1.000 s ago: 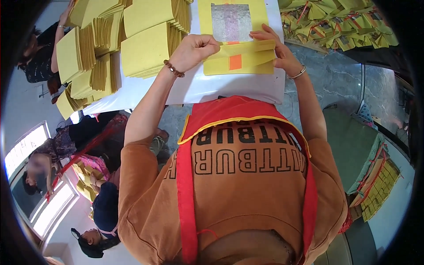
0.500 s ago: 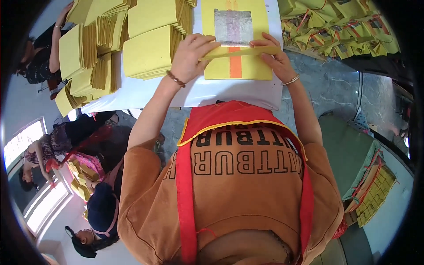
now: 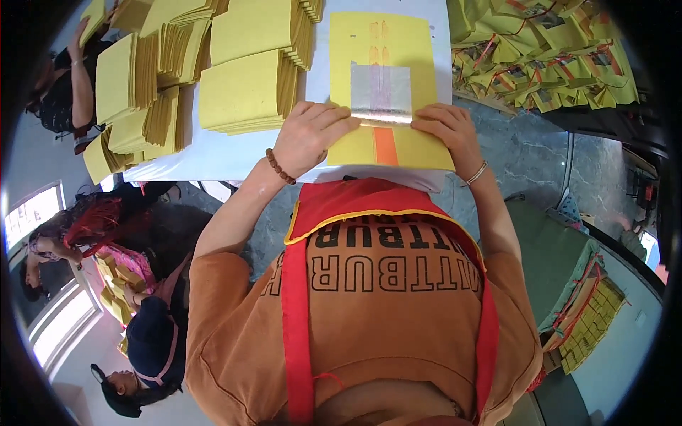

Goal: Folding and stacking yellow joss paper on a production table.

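Observation:
A yellow paper sheet (image 3: 341, 71) with a silver foil square (image 3: 380, 89) and an orange stripe (image 3: 385, 145) lies before me at the table's near edge. My left hand (image 3: 312, 135) has its fingers curled on the sheet's left side, at the lower edge of the foil. On the opposite side my right hand (image 3: 453, 135) grips the paper in the same way, fingers bent over it. Between the hands the foil bends in a shiny curve, with the paper's lower part spread toward me. Both thumbs are mostly hidden.
Stacks of folded yellow paper (image 3: 241, 89) cover the left of the white table (image 3: 298, 21). Bundled yellow papers with red ties (image 3: 547, 57) lie beyond its right edge. Other people (image 3: 153, 341) work at the left, and a green covered stack (image 3: 543, 255) is at my right.
Both hands and the sheet have come toward me. The narrow raised paper fold that spanned between my hands is down now, and more of the sheet's far part shows.

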Tool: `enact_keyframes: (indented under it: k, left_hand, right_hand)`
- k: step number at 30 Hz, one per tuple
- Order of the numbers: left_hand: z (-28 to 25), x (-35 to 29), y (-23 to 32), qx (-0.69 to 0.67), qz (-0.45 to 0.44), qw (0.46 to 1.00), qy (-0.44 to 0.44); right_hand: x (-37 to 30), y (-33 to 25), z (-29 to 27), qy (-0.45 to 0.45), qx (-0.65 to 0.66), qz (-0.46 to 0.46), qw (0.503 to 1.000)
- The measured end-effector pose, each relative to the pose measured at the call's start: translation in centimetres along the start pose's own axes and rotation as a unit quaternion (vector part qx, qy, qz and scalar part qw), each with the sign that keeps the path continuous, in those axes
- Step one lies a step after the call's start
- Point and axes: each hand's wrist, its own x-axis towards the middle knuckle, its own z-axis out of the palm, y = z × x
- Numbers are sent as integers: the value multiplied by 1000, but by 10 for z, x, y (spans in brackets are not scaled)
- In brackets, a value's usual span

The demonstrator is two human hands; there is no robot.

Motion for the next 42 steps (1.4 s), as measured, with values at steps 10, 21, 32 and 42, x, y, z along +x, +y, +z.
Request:
enact_keyframes:
  k: [10, 21, 32, 42]
  left_hand:
    - [40, 23, -26, -440, -404, 796, 100]
    - [24, 48, -33, -478, -486, 731, 36]
    - [2, 56, -30, -529, -499, 687, 7]
    - [8, 60, -37, -572, -538, 620, -18]
  right_hand:
    - [22, 5, 24, 168, 325, 337, 867]
    - [34, 10, 22, 119, 240, 353, 896]
    - [45, 8, 17, 102, 209, 390, 891]
    - [49, 5, 18, 110, 192, 408, 886]
